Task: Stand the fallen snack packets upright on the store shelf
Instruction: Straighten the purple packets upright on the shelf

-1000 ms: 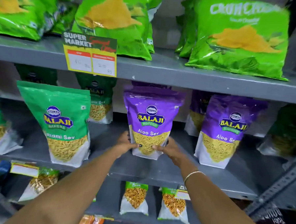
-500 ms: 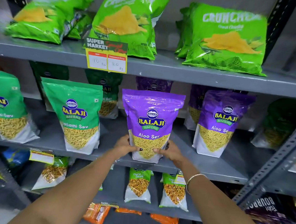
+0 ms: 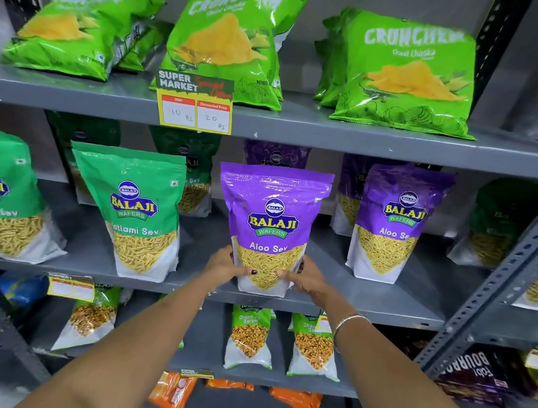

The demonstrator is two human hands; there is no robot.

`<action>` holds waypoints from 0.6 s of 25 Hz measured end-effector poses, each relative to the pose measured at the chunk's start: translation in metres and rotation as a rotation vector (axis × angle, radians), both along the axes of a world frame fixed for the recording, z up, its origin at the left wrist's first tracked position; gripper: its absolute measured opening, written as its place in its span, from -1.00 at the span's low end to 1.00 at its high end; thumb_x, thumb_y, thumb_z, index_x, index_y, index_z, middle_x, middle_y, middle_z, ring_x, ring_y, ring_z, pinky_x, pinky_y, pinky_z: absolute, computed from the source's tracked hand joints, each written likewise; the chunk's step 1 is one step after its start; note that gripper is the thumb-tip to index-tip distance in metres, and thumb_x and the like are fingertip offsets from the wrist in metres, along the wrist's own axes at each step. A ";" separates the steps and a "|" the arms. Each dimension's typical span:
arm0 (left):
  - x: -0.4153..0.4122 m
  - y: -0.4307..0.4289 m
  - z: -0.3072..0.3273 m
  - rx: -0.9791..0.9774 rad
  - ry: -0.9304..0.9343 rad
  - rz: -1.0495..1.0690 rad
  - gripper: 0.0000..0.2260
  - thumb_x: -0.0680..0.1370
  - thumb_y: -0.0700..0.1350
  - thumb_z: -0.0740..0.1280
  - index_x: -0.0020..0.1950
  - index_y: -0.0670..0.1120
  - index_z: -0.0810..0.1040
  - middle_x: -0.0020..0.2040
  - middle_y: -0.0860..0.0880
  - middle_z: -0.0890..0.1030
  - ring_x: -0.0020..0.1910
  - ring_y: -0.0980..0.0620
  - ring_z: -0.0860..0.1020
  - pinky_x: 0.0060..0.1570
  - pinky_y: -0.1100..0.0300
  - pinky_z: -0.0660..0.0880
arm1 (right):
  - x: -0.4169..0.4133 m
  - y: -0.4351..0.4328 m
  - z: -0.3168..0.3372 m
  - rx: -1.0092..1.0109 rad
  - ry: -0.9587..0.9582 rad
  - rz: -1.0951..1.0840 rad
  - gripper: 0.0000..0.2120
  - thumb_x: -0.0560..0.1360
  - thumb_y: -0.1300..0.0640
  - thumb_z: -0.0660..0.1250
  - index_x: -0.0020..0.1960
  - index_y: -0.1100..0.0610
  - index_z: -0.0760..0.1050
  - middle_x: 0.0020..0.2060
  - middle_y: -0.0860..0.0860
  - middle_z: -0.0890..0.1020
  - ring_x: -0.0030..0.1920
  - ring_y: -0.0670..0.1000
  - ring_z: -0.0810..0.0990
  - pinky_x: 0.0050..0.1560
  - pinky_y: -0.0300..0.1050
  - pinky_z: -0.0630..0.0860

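A purple Aloo Sev packet [image 3: 273, 216] stands upright at the front edge of the grey middle shelf [image 3: 380, 306]. My left hand [image 3: 227, 264] grips its lower left side and my right hand [image 3: 304, 276] grips its lower right side. A second purple Aloo Sev packet [image 3: 394, 223] stands upright to the right. A green Ratlami Sev packet [image 3: 139, 212] stands to the left, leaning slightly. On the top shelf, a green Crunchem chips bag [image 3: 71, 34] lies tipped on its side at the left.
Two more Crunchem bags [image 3: 229, 39] [image 3: 405, 77] lean upright on the top shelf behind a price tag [image 3: 195, 103]. Small Chana packets [image 3: 248, 337] stand on the lower shelf. A perforated metal upright [image 3: 490, 296] slants at the right. More packets stand in the back row.
The purple packet held in both hands has come forward to the shelf's front edge and stands straighter. My view has shifted up and back.
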State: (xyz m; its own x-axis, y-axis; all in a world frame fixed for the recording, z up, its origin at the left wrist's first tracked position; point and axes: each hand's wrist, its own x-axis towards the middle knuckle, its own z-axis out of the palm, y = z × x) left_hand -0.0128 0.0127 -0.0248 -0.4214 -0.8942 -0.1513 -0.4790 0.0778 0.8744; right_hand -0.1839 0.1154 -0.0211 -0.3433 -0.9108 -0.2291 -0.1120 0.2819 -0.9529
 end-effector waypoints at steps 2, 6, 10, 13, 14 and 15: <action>0.002 -0.001 -0.002 0.009 -0.008 -0.009 -0.50 0.31 -0.14 0.53 0.21 -0.19 0.50 0.18 -0.15 0.62 0.17 -0.12 0.56 0.06 0.14 0.45 | -0.001 -0.001 0.000 0.013 0.009 0.004 -0.49 0.41 0.29 0.41 0.30 0.23 0.31 0.12 0.12 0.54 0.15 0.09 0.51 -0.11 -0.19 0.50; 0.004 -0.008 0.002 0.104 -0.307 -0.128 -0.24 0.17 0.08 0.55 0.28 -0.17 0.41 0.20 -0.07 0.55 0.16 -0.06 0.54 0.14 0.11 0.50 | -0.008 0.002 -0.001 0.084 0.094 -0.016 -0.33 0.39 0.18 0.45 0.39 0.26 0.21 0.32 0.15 0.43 0.35 0.11 0.39 0.24 -0.06 0.39; -0.021 0.018 0.032 0.403 -0.797 -0.479 -0.75 0.55 -0.01 0.25 0.02 -0.21 0.51 -0.10 -0.07 0.55 0.10 -0.07 0.57 0.30 0.05 0.44 | -0.049 0.026 -0.002 0.151 0.253 -0.131 -0.28 0.35 0.07 0.49 0.36 0.29 0.22 0.36 0.15 0.39 0.35 0.10 0.39 0.34 -0.03 0.37; -0.070 0.049 0.039 0.421 -0.722 -0.683 -0.72 0.58 -0.06 0.19 0.13 -0.25 0.48 0.07 -0.16 0.58 -0.01 -0.08 0.57 0.36 -0.09 0.36 | -0.096 0.061 0.006 0.190 0.316 -0.301 -0.34 0.37 0.09 0.47 0.32 0.32 0.26 0.23 0.13 0.44 0.28 0.13 0.43 0.25 -0.03 0.38; -0.091 0.056 0.035 0.367 -0.618 -0.687 -0.74 0.58 -0.08 0.21 0.15 -0.23 0.47 0.04 -0.16 0.57 -0.12 -0.01 0.54 0.33 -0.09 0.39 | -0.113 0.071 0.010 0.176 0.289 -0.352 -0.31 0.38 0.11 0.47 0.35 0.33 0.23 0.21 0.10 0.43 0.29 0.13 0.42 0.26 -0.03 0.37; -0.114 0.064 0.033 0.289 -0.510 -0.668 -0.79 0.57 -0.08 0.23 0.13 -0.18 0.47 -0.01 -0.12 0.55 -0.16 0.04 0.49 0.26 -0.05 0.45 | -0.134 0.081 0.011 0.137 0.266 -0.389 -0.29 0.37 0.14 0.48 0.37 0.34 0.22 0.19 0.07 0.42 0.27 0.12 0.42 0.26 -0.03 0.37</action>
